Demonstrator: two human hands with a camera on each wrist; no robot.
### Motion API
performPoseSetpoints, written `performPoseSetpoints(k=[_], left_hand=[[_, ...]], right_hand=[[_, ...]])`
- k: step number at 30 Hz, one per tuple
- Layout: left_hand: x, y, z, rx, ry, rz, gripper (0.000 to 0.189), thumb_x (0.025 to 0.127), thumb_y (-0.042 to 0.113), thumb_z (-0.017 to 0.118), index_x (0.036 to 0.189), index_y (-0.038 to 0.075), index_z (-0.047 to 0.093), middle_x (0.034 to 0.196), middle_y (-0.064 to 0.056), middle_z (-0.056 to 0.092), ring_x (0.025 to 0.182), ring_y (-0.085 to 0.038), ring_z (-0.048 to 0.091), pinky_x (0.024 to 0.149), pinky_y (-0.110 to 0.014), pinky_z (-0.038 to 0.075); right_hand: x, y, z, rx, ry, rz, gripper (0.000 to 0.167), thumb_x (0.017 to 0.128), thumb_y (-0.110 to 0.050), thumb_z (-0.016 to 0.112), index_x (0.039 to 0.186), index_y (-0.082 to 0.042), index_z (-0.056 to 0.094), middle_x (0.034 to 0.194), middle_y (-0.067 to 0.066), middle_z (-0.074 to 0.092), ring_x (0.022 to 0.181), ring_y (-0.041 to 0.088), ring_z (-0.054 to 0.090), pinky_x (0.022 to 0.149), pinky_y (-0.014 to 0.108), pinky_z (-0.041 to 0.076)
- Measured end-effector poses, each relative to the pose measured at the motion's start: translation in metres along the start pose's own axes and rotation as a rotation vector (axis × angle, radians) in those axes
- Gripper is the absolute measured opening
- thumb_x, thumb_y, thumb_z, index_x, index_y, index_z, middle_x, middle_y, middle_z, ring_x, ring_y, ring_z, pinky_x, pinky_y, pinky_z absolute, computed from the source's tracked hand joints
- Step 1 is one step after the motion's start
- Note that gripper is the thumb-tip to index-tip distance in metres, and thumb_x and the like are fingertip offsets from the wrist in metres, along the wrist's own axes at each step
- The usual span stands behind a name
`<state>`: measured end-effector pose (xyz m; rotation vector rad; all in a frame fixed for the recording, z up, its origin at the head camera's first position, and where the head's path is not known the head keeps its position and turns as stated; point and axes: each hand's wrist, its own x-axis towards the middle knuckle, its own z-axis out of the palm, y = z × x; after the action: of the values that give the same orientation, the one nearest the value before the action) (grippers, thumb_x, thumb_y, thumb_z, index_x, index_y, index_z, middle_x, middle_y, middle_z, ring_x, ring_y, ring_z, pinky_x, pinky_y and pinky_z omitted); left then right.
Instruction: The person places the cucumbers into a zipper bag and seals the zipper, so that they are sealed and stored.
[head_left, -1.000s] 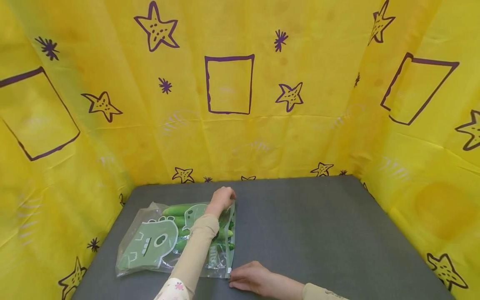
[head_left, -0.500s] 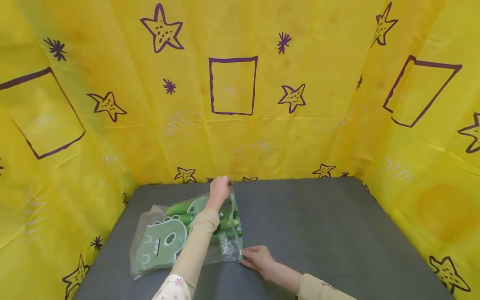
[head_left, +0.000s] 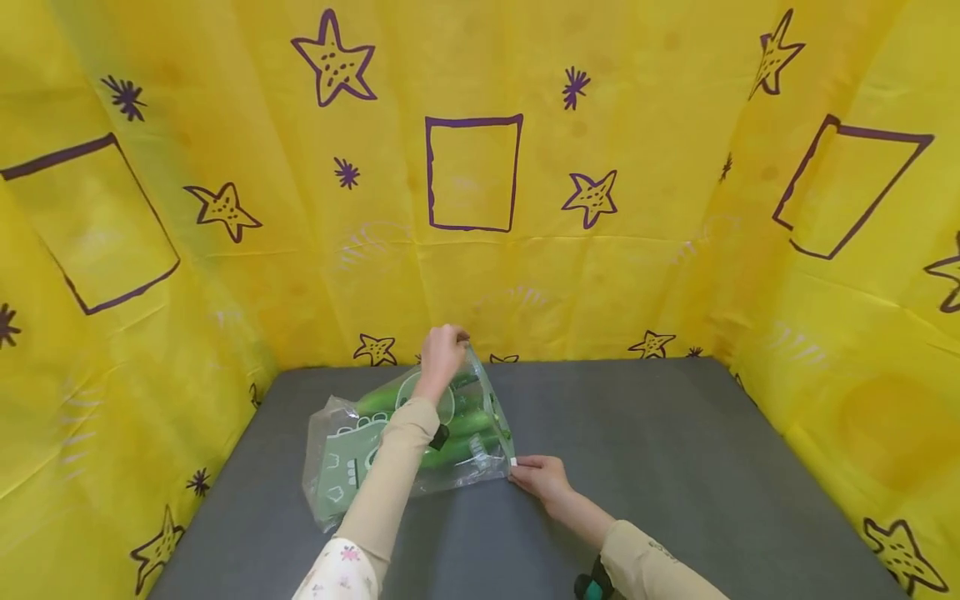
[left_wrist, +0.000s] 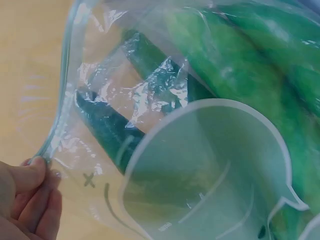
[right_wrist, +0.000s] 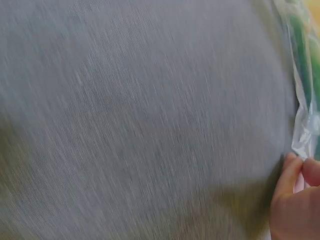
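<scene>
A clear zip bag [head_left: 341, 475] with a green monster print lies slanted on the table, its zip end lifted. Several long green vegetables [head_left: 472, 422] show through the plastic. At the far corner my left hand [head_left: 442, 362] pinches the zip strip; the left wrist view shows its thumb and fingers on the zip strip [left_wrist: 62, 95]. My right hand [head_left: 543, 479] pinches the near corner, right at the small white slider [head_left: 513, 462]. In the right wrist view, thumb and finger of the right hand [right_wrist: 297, 200] hold the edge of the plastic.
The dark grey table [head_left: 637, 442] is enclosed by a yellow curtain [head_left: 480, 283] with purple stars and frames along the back and sides. My left forearm [head_left: 390, 483] crosses over the bag. A dark wrist device [head_left: 592, 587] shows under the right sleeve.
Both hands have moved away from me and the bag has shifted right with them. Its zip end has risen at the left hand and now slants. Both hands keep their pinch.
</scene>
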<state>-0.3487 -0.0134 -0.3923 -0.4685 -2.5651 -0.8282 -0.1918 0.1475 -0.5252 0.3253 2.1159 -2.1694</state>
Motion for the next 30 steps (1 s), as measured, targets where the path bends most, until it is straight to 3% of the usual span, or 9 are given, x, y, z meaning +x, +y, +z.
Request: performPoseSetpoints(k=[7,11,16,20,24,27,30], left_hand=[[0.006,0.025,-0.019,-0.118,0.095,0.096,0.013,0.088,0.011,0.066,0.096,0.009,0.076,0.092,-0.006,0.075,0.081,-0.022,0.071,0.070,-0.034,0.057],[0.007,0.040,-0.033,-0.233,0.141,0.123,0.012,0.087,0.010,0.067,0.095,0.008,0.076,0.090,-0.007,0.075,0.079,-0.020,0.071,0.069,-0.032,0.057],[0.006,0.055,-0.058,-0.411,0.228,0.142,0.011,0.084,0.004,0.069,0.093,0.001,0.075,0.088,-0.014,0.074,0.076,-0.024,0.071,0.069,-0.033,0.058],[0.002,0.061,-0.079,-0.568,0.258,0.100,0.012,0.083,0.001,0.070,0.093,-0.003,0.074,0.089,-0.018,0.073,0.077,-0.028,0.070,0.067,-0.024,0.056],[-0.004,0.062,-0.095,-0.706,0.249,0.050,0.013,0.082,0.001,0.071,0.094,-0.004,0.073,0.091,-0.021,0.072,0.076,-0.019,0.070,0.066,-0.014,0.052],[-0.010,0.060,-0.105,-0.786,0.240,0.031,0.015,0.081,0.000,0.072,0.095,-0.005,0.073,0.094,-0.024,0.071,0.075,-0.008,0.069,0.067,-0.013,0.052],[-0.018,0.056,-0.114,-0.847,0.234,0.001,0.017,0.080,0.000,0.072,0.096,-0.006,0.072,0.096,-0.025,0.071,0.076,-0.006,0.069,0.069,-0.015,0.054]], right_hand=[[0.021,-0.012,-0.039,0.035,0.180,-0.047,0.031,0.083,0.011,0.062,0.111,0.024,0.056,0.097,0.033,0.067,0.076,0.017,0.070,0.073,0.028,0.059],[0.031,-0.029,-0.065,-0.026,0.241,-0.115,0.031,0.086,0.005,0.062,0.114,0.019,0.058,0.098,0.025,0.070,0.078,0.012,0.070,0.076,0.028,0.058],[0.039,-0.059,-0.087,-0.074,0.284,-0.211,0.032,0.090,-0.004,0.062,0.118,0.012,0.060,0.103,0.014,0.071,0.074,-0.003,0.066,0.073,0.018,0.056],[0.042,-0.083,-0.094,-0.072,0.314,-0.286,0.034,0.091,-0.012,0.063,0.118,0.008,0.061,0.094,-0.003,0.072,0.074,-0.008,0.063,0.071,0.011,0.053],[0.039,-0.104,-0.099,-0.071,0.396,-0.363,0.034,0.089,-0.019,0.066,0.114,0.005,0.065,0.080,-0.022,0.066,0.076,-0.007,0.063,0.071,0.009,0.051],[0.035,-0.121,-0.101,-0.018,0.435,-0.447,0.034,0.088,-0.017,0.067,0.112,0.008,0.065,0.075,-0.025,0.065,0.075,-0.007,0.064,0.071,0.008,0.051],[0.029,-0.138,-0.101,0.015,0.453,-0.549,0.031,0.087,-0.012,0.068,0.108,0.010,0.065,0.074,-0.025,0.066,0.073,-0.008,0.065,0.071,0.008,0.052]])
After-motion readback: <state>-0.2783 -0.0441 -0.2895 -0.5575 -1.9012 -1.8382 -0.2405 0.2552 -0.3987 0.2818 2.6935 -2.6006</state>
